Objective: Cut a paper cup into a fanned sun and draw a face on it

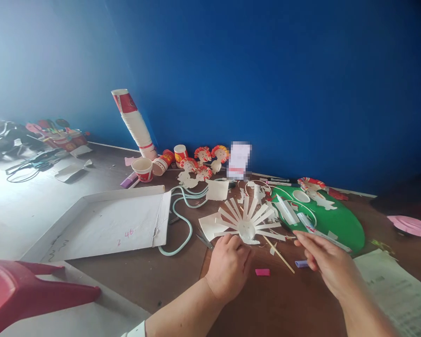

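The cutout (247,229), a white disc with a small face and paper strips fanned out, lay on the bench (266,309) just right of the frame's centre, right at the fingers of the left hand (230,263) and left of the right hand (321,255). The left hand reached in from the bottom of the frame, knuckles up and fingers curled over the cutout's lower edge; whether they gripped or only pressed could not be told. The right hand came from the lower right, thumb and fingertips drawn together in a pinch; what they held, if anything, was too small to make out. The left hand hid part of the cutout's lower side. The scissors (206,242) showed only partly, the sheet (395,285) at lower right was blurred, and the red stool (7,290) was cut off at lower left.
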### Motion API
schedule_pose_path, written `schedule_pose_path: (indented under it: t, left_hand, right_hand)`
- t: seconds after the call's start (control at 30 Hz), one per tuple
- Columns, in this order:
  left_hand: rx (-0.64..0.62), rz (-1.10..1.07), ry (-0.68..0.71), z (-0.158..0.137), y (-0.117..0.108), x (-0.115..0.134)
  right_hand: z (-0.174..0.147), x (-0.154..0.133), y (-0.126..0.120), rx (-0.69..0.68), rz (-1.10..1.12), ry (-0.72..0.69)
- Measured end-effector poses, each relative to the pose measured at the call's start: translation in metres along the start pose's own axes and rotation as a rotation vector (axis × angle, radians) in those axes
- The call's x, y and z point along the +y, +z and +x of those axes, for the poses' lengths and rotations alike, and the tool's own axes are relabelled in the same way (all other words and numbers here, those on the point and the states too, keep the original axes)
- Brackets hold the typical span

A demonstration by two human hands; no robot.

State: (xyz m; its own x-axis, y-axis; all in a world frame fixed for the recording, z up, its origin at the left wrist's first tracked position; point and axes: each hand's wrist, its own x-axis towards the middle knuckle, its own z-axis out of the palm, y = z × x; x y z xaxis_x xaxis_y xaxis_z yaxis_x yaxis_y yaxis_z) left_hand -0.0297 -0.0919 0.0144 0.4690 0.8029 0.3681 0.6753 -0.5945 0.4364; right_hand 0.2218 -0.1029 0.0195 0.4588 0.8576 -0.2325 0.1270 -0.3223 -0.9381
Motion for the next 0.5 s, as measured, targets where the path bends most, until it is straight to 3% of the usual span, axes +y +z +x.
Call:
schedule_pose_path:
  t: [0.1,0.2,0.3,0.5]
  left_hand:
    - [0.001,0.017,-0.008,-0.001,0.002,-0.002]
    - [-0.001,0.01,-0.005,0.0,0.002,-0.003]
    - [-0.035,-0.007,0.011,0.002,0.0,-0.003]
    - [-0.098,-0.006,0.027,0.007,0.002,-0.008]
  right_hand:
    - [0.002,-0.001,0.004,0.145,-0.626,-0.237]
    - [0.006,-0.006,0.008,0.228,-0.964,-0.363]
    - [0.011,-0.014,0.013,0.183,-1.124,-0.332]
    - [0.02,-0.019,0.02,0.074,-1.205,-0.3]
